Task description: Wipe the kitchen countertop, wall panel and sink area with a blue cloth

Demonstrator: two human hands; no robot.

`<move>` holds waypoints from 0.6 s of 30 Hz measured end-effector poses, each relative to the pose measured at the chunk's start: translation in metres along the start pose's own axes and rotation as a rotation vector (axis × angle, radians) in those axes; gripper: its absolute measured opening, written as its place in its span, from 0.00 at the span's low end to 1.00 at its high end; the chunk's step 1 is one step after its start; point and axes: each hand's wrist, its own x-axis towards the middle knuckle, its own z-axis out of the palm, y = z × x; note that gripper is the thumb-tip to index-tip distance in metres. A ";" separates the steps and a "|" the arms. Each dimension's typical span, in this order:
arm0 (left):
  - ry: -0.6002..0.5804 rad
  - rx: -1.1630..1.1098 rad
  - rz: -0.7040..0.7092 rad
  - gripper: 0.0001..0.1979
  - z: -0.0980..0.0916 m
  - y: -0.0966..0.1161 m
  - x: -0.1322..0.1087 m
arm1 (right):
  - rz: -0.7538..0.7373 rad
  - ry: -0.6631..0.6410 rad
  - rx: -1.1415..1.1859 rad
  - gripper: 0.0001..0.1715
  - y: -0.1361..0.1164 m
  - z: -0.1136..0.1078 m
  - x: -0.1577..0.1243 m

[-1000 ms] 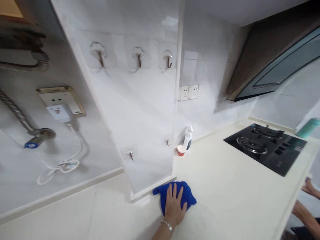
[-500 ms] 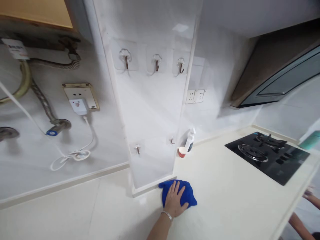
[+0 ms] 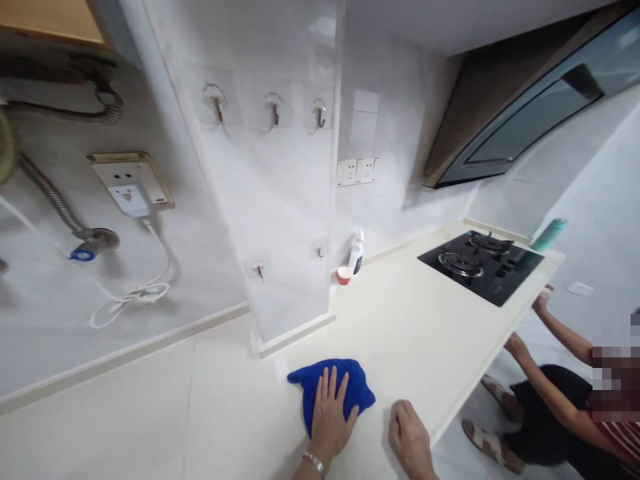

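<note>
My left hand (image 3: 331, 415), wearing a silver bracelet, lies flat with fingers spread on a blue cloth (image 3: 350, 383). The cloth is spread out on the pale countertop (image 3: 240, 427), its pointed corner reaching left past my fingertips. To the right, my right hand (image 3: 411, 437) rests near the counter's front edge, its fingers curled into a fist. Nothing shows in that fist.
A wall pillar (image 3: 285, 300) with clear hooks juts onto the counter. Behind it stand a red-and-white cup (image 3: 344, 275) and a spray bottle (image 3: 356, 255). A black gas hob (image 3: 485, 263) lies farther right, beside a green bottle (image 3: 549, 235). Another person (image 3: 555, 400) crouches at the counter front.
My left hand and the cloth have come away from the pillar base, nearer to me. My right hand has come into view. The view has turned right, showing more of the other person.
</note>
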 end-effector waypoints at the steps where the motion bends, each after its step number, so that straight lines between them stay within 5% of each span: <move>1: 0.041 0.034 -0.001 0.38 -0.001 0.007 -0.013 | -0.008 -0.004 -0.020 0.09 0.000 0.000 0.000; 5: 0.122 0.116 0.028 0.40 0.003 0.031 -0.063 | -0.013 -0.003 -0.057 0.09 0.000 0.004 -0.002; 9: 0.097 0.120 0.109 0.44 0.011 0.032 -0.093 | 0.020 -0.004 -0.038 0.09 0.001 0.002 -0.002; 13: 0.002 0.040 0.179 0.44 0.020 0.009 -0.105 | -0.014 0.028 0.023 0.17 -0.010 0.004 -0.008; 18: 0.034 0.003 0.022 0.37 0.022 -0.046 -0.122 | -0.309 -0.061 0.104 0.33 -0.054 0.037 -0.020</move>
